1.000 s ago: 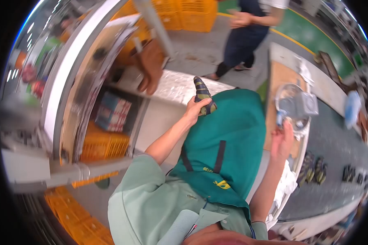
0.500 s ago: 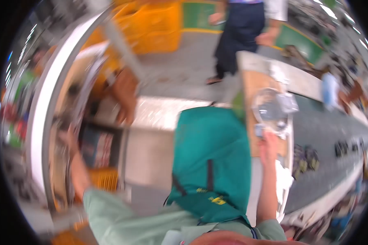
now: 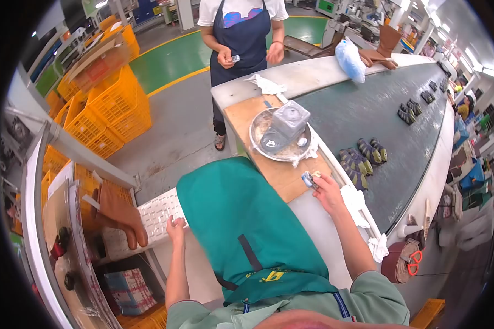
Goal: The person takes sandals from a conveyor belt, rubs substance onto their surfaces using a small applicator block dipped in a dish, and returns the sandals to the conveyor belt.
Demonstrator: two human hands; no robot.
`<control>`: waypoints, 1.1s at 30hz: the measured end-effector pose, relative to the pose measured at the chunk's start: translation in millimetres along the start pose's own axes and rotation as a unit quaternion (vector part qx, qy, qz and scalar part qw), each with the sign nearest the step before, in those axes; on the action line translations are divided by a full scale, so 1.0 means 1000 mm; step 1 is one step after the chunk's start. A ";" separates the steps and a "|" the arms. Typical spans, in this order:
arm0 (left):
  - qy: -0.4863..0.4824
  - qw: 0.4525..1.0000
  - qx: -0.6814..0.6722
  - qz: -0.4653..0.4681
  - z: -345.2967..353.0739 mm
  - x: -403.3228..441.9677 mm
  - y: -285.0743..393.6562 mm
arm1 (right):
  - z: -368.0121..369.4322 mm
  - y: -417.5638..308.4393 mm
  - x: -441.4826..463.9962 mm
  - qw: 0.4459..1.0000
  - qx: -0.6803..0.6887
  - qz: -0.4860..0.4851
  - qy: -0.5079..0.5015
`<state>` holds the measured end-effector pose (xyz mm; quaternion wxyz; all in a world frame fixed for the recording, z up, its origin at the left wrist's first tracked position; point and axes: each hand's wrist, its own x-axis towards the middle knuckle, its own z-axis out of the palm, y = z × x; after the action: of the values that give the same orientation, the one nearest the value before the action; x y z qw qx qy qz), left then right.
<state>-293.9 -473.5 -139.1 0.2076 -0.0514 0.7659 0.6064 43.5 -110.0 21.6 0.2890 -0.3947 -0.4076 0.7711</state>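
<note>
My left hand [image 3: 175,227] is beside the green apron [image 3: 241,208], over the edge of the white perforated surface [image 3: 160,215]. Its fingers are apart and nothing is in them. In my right hand [image 3: 328,193] is a small blue and white object [image 3: 309,179], pinched above the brown board [image 3: 291,189]. Just beyond it on the board stands a round metal tray [image 3: 256,124] with a clear plastic container [image 3: 291,118] in it. Dark striped shoe pieces [image 3: 361,162] lie on the dark green belt [image 3: 392,189].
A co-worker in a navy apron [image 3: 240,41] stands behind the table corner. Yellow crates [image 3: 118,104] are stacked at the left. Brown boots [image 3: 115,214] lie near the left shelf. Orange-handled scissors [image 3: 415,263] and a brown roll [image 3: 398,263] sit at the lower right.
The view has swung to the right. The striped shoe piece is gone from my left hand, which reached to the left shelf and is now back near the apron. My right hand still holds the small object.
</note>
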 end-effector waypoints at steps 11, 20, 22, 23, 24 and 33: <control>-0.065 0.995 0.032 0.071 0.064 -0.009 0.067 | -0.099 0.024 -0.015 0.992 0.107 0.015 0.064; -0.164 0.965 0.056 0.197 0.114 -0.014 0.085 | -0.153 0.044 -0.002 0.989 0.146 0.015 -0.032; -0.186 0.964 0.046 0.186 0.152 -0.048 0.114 | -0.169 0.053 0.000 0.979 0.181 0.000 -0.089; -0.198 0.962 0.035 0.184 0.174 -0.066 0.127 | -0.175 0.052 -0.002 0.977 0.174 0.015 -0.119; -0.234 0.953 0.055 0.185 0.194 -0.081 0.137 | -0.178 0.050 -0.004 0.972 0.187 0.019 -0.139; -0.551 0.777 0.131 0.276 0.417 -0.189 0.156 | -0.192 0.053 0.007 0.958 0.189 0.091 -0.196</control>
<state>-67.2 -69.5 0.1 0.4225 0.5324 0.5745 0.4560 195.4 -54.4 -94.3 0.2015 -0.2093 -0.2652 0.9194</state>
